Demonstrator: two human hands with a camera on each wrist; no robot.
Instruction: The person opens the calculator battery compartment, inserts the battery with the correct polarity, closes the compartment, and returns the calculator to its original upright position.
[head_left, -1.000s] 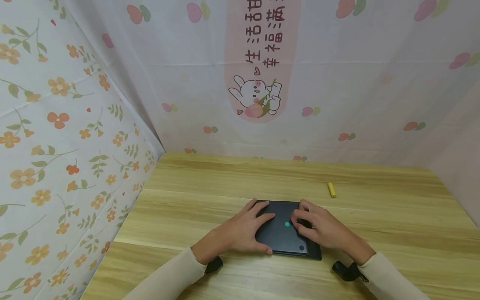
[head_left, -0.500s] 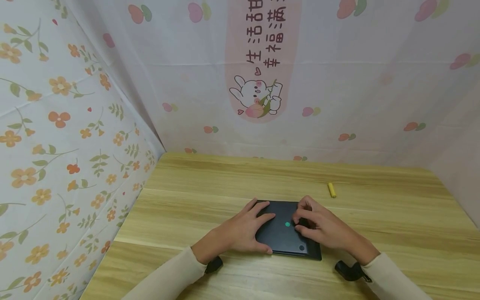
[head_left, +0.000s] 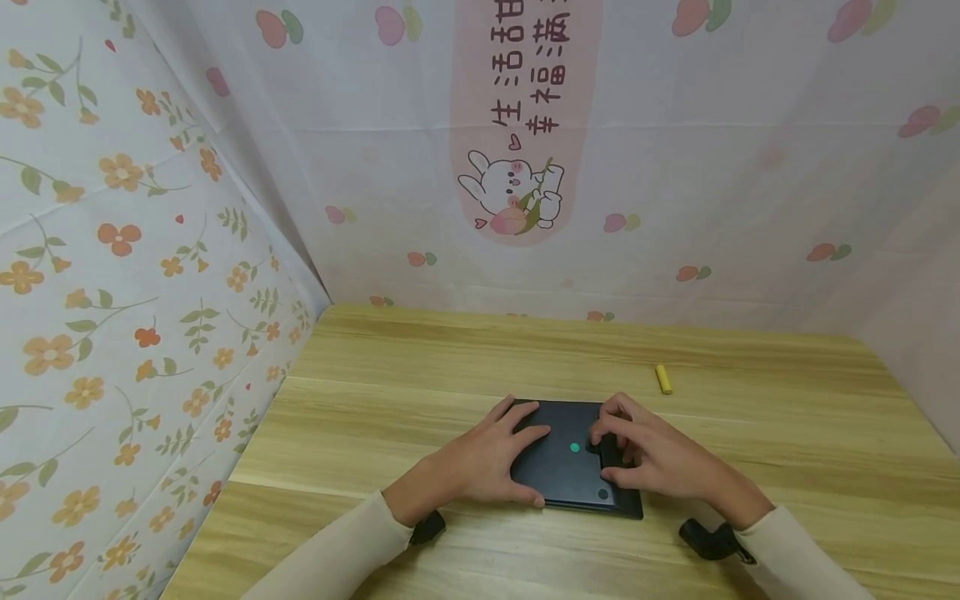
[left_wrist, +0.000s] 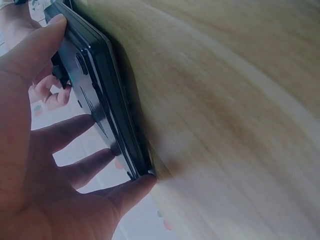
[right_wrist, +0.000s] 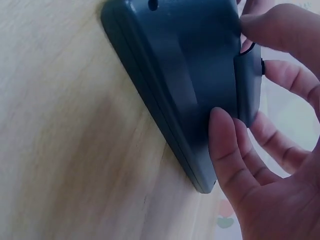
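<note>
A dark calculator [head_left: 551,475] lies face down on the table, its back marked by a green dot. My left hand [head_left: 487,461] holds its left part, with the thumb at the near edge and the fingers spread across the back to the far edge. At the right side, my right hand [head_left: 652,454] pinches a small dark battery cover [right_wrist: 248,90]. In the right wrist view this cover stands tilted up from the calculator's back, between the fingers and thumb. Whether it is fully detached I cannot tell. The inside of the battery compartment is hidden.
A yellow battery [head_left: 663,379] lies on the wooden table [head_left: 405,358] beyond the right hand. Printed cloth hangs behind the table [head_left: 675,167] and along its left side. Dark wrist camera mounts sit under both wrists.
My right hand has shifted slightly to the right, and its thumb has spread away from the fingertips. More of the dark cover shows beneath it. The left hand and calculator have stayed put.
</note>
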